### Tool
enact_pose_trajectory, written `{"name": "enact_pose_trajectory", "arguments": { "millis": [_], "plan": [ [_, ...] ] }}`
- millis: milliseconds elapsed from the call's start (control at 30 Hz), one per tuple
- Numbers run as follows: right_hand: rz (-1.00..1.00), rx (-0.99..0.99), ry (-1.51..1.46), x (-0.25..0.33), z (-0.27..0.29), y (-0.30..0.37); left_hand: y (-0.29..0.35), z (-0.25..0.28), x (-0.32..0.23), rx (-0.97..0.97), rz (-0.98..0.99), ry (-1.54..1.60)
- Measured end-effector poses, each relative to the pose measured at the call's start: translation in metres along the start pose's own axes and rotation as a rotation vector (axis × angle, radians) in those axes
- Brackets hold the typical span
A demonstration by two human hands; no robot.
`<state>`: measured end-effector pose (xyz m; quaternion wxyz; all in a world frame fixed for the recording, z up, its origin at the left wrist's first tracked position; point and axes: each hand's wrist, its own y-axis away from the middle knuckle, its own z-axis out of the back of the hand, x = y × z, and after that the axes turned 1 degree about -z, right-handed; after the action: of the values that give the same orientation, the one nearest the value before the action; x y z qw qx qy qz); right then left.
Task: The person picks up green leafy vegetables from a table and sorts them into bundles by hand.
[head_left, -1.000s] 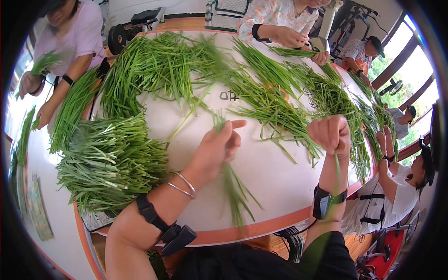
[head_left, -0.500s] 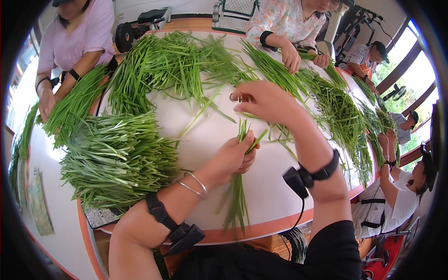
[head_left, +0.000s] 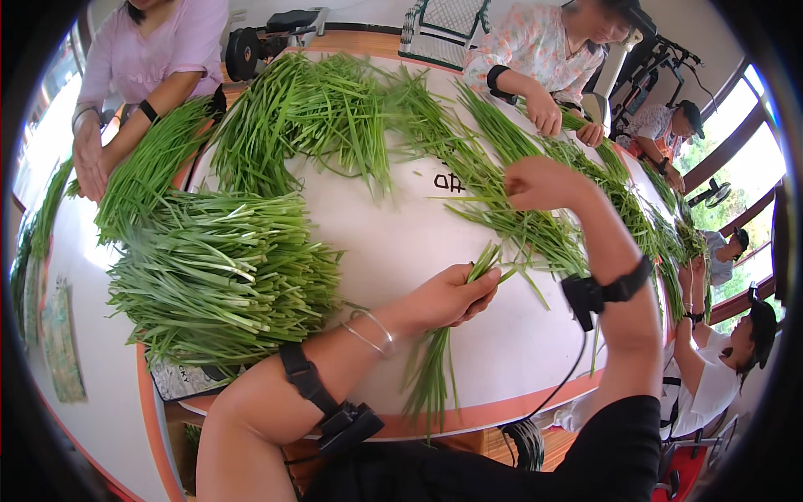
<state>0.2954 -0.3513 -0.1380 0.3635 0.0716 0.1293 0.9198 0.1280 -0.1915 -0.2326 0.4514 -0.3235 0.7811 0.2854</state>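
My left hand [head_left: 452,299] is closed around a small bunch of garlic chives [head_left: 433,368]; one end pokes up past the thumb, and the long leaves hang toward the table's near edge. To its upper right, over loose garlic chives [head_left: 535,237], is my right hand [head_left: 542,184]. Its fingers are curled together, and whatever they may pinch is hidden. A thick, evenly laid stack of garlic chives [head_left: 230,280] lies left of my left forearm, pale stem ends among the green.
The white table [head_left: 385,230] has an orange edge and a black mark. A looser heap of chives [head_left: 309,117] lies at the far side. Co-workers handle chives across and around it, including a person in pink [head_left: 159,42] and one in a floral top [head_left: 531,50]. A cable [head_left: 560,389] hangs from my right armband.
My right hand has moved right, away from above the left hand to the loose chives, its fingers now curled. The left hand, still holding its bunch, sits slightly farther right and lower.
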Motion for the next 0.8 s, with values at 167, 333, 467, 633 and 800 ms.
{"name": "enact_pose_trajectory", "arguments": {
  "millis": [167, 333, 467, 633, 800],
  "plan": [
    [-0.175, -0.123, 0.135, -0.018, 0.019, 0.023, 0.0, 0.003, -0.002, 0.031, -0.012, -0.074],
    [0.055, -0.405, 0.201, 0.038, 0.017, -0.027, -0.009, -0.002, 0.014, 0.079, -0.106, -0.351],
    [0.192, -0.321, 0.366, 0.083, 0.013, -0.093, 0.0, -0.003, 0.013, 0.046, -0.139, -0.567],
    [0.37, -0.542, 0.63, 0.074, -0.015, -0.169, -0.002, -0.007, 0.014, 0.172, -0.239, -0.749],
    [0.385, -0.633, 0.521, 0.121, -0.004, -0.201, 0.003, -0.005, 0.012, 0.182, -0.215, -0.701]
  ]
}}
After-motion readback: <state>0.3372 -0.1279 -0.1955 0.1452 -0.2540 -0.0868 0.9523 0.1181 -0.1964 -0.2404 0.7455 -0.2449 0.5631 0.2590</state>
